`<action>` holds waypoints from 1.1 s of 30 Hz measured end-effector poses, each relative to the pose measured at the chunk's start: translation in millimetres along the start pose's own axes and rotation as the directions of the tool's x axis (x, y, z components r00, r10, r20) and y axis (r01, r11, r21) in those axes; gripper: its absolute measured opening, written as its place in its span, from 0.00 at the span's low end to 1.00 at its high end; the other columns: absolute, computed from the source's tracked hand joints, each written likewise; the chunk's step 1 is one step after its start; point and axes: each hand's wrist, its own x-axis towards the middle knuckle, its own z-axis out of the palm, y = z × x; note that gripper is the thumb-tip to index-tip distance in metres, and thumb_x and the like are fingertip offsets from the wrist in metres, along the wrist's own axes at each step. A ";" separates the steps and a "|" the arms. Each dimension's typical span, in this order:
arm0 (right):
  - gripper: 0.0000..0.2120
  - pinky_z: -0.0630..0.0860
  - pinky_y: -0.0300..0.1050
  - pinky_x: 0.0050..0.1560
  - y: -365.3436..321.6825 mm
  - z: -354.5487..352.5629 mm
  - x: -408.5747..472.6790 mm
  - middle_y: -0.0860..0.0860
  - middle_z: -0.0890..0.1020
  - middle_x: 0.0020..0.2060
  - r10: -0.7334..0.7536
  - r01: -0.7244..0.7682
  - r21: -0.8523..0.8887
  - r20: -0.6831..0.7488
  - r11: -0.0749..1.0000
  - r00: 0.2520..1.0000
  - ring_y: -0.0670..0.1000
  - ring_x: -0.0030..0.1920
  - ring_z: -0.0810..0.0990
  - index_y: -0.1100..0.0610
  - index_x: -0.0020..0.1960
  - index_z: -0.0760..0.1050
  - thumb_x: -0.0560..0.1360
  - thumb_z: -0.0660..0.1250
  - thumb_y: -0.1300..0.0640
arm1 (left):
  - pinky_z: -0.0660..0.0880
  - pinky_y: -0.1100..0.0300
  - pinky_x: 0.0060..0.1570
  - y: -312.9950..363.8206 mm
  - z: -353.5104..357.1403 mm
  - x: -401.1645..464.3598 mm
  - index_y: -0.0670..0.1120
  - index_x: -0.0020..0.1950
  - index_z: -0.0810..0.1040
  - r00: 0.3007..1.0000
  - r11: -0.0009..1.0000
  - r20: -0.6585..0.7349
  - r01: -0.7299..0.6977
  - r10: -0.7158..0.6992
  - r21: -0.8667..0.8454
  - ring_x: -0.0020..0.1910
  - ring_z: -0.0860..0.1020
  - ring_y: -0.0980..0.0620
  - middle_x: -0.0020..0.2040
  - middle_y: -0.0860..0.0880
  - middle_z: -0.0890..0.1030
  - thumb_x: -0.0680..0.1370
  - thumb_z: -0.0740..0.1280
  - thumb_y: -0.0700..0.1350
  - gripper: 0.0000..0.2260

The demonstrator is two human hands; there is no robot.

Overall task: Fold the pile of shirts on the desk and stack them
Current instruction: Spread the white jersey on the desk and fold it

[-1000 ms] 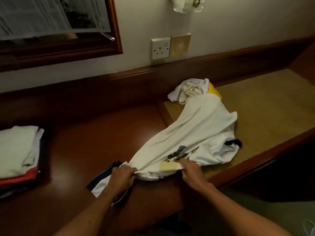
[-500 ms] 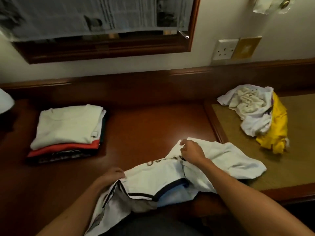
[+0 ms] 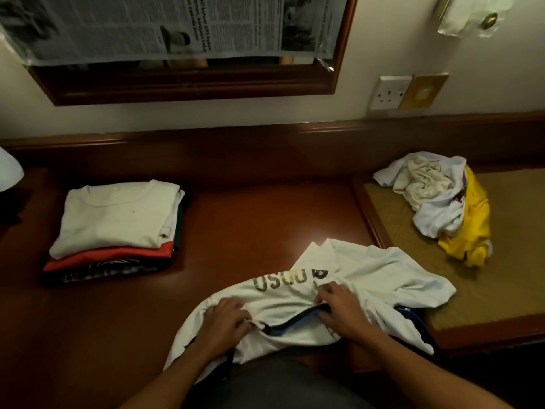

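A white shirt with gold lettering and a dark blue collar lies crumpled at the desk's front edge, partly hanging over it. My left hand grips its fabric left of the collar. My right hand pinches the shirt at the collar's right end. A stack of folded shirts, white on top with red and dark ones below, sits at the left. A pile of unfolded shirts, white, cream and yellow, lies at the right on the woven mat.
The dark wooden desk runs along the wall under a framed mirror covered with newspaper. A woven mat covers the desk's right section. A wall socket sits above. A white object shows at the left edge.
The white shirt was dragged left off the mat onto the bare desk in front of me. Both hands shifted along it to grip near the collar. My view swung left.
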 end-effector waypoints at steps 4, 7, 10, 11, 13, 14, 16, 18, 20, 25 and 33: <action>0.06 0.76 0.43 0.37 -8.2 -57.0 21.8 0.47 0.81 0.32 0.125 -0.143 0.607 0.072 0.782 0.990 0.44 0.33 0.78 0.55 0.38 0.80 0.73 0.71 0.61 | 0.71 0.55 0.37 7.5 -50.1 21.3 0.46 0.40 0.84 0.969 0.715 0.207 0.242 -0.138 -0.657 0.36 0.75 0.54 0.36 0.50 0.80 0.78 0.68 0.48 0.10; 0.09 0.70 0.37 0.31 -15.7 -96.7 26.1 0.50 0.78 0.29 0.111 -0.203 0.808 0.170 0.553 0.979 0.46 0.30 0.75 0.59 0.37 0.79 0.76 0.70 0.62 | 0.71 0.61 0.37 5.8 -83.7 29.9 0.42 0.40 0.85 0.944 0.553 0.273 0.330 -0.185 -0.765 0.34 0.76 0.53 0.35 0.46 0.80 0.78 0.68 0.43 0.09; 0.18 0.77 0.43 0.39 -21.3 -124.0 32.9 0.60 0.82 0.38 0.027 -0.280 0.822 0.308 0.496 0.951 0.53 0.38 0.82 0.67 0.46 0.80 0.79 0.67 0.50 | 0.72 0.61 0.32 7.1 -108.0 38.7 0.39 0.37 0.83 0.933 0.343 0.264 0.338 -0.244 -0.876 0.32 0.77 0.51 0.33 0.43 0.80 0.77 0.68 0.39 0.09; 0.23 0.78 0.46 0.43 -21.1 -130.8 35.2 0.62 0.83 0.42 -0.002 -0.311 0.799 0.363 0.514 0.932 0.57 0.43 0.82 0.67 0.51 0.80 0.78 0.67 0.45 | 0.73 0.61 0.33 5.8 -113.0 41.6 0.41 0.36 0.83 0.929 0.293 0.240 0.321 -0.282 -0.900 0.32 0.78 0.49 0.33 0.43 0.81 0.77 0.68 0.38 0.10; 0.22 0.79 0.49 0.45 -22.2 -143.5 39.5 0.59 0.83 0.45 -0.063 -0.343 0.703 0.482 0.623 0.874 0.57 0.45 0.82 0.65 0.51 0.80 0.75 0.70 0.44 | 0.73 0.59 0.36 4.0 -119.1 46.2 0.43 0.34 0.83 0.912 0.251 0.178 0.283 -0.370 -0.926 0.34 0.78 0.48 0.34 0.43 0.82 0.77 0.68 0.38 0.12; 0.17 0.79 0.48 0.46 -24.7 -147.7 42.0 0.57 0.84 0.44 -0.088 -0.336 0.626 0.547 0.704 0.833 0.56 0.45 0.82 0.62 0.49 0.81 0.73 0.72 0.47 | 0.72 0.59 0.37 2.6 -120.9 48.1 0.43 0.35 0.83 0.898 0.271 0.143 0.272 -0.416 -0.923 0.34 0.78 0.48 0.34 0.43 0.82 0.77 0.68 0.39 0.11; 0.12 0.79 0.49 0.53 -30.3 -154.8 44.6 0.54 0.84 0.46 -0.092 -0.276 0.459 0.633 0.845 0.769 0.56 0.50 0.82 0.60 0.49 0.81 0.69 0.77 0.54 | 0.72 0.57 0.39 -1.8 -121.2 52.6 0.42 0.36 0.82 0.859 0.322 0.070 0.264 -0.507 -0.909 0.36 0.78 0.48 0.34 0.45 0.82 0.78 0.68 0.40 0.10; 0.17 0.75 0.50 0.59 -32.7 -161.0 44.7 0.54 0.84 0.49 -0.105 -0.235 0.424 0.639 0.875 0.762 0.57 0.55 0.80 0.60 0.53 0.81 0.67 0.78 0.57 | 0.73 0.55 0.42 -10.6 -117.7 56.9 0.42 0.37 0.81 0.810 0.343 0.019 0.269 -0.586 -0.900 0.38 0.78 0.47 0.36 0.44 0.83 0.78 0.68 0.41 0.10; 0.22 0.75 0.51 0.56 -28.7 -160.4 44.1 0.58 0.83 0.51 -0.118 -0.292 0.527 0.613 0.798 0.782 0.56 0.53 0.80 0.65 0.58 0.78 0.68 0.77 0.57 | 0.71 0.54 0.41 -16.7 -113.3 58.4 0.43 0.36 0.80 0.786 0.413 -0.059 0.258 -0.616 -0.873 0.39 0.77 0.47 0.37 0.43 0.81 0.78 0.67 0.42 0.11; 0.23 0.75 0.52 0.40 -52.3 -125.5 34.3 0.63 0.81 0.39 0.234 -0.253 0.840 0.155 0.481 0.960 0.56 0.38 0.79 0.69 0.45 0.77 0.68 0.78 0.49 | 0.73 0.54 0.47 -6.2 -110.4 55.1 0.47 0.49 0.79 0.689 0.678 -0.355 0.271 -0.633 -0.683 0.47 0.75 0.47 0.47 0.47 0.78 0.79 0.67 0.44 0.02; 0.11 0.72 0.31 0.43 -122.8 -54.8 4.4 0.45 0.84 0.48 -0.078 -0.375 0.675 0.539 0.635 0.839 0.40 0.46 0.78 0.55 0.51 0.82 0.81 0.63 0.51 | 0.72 0.57 0.38 66.5 -51.2 -4.9 0.48 0.51 0.81 0.810 -0.087 0.409 0.413 -0.420 -0.907 0.39 0.76 0.49 0.40 0.47 0.80 0.77 0.67 0.59 0.15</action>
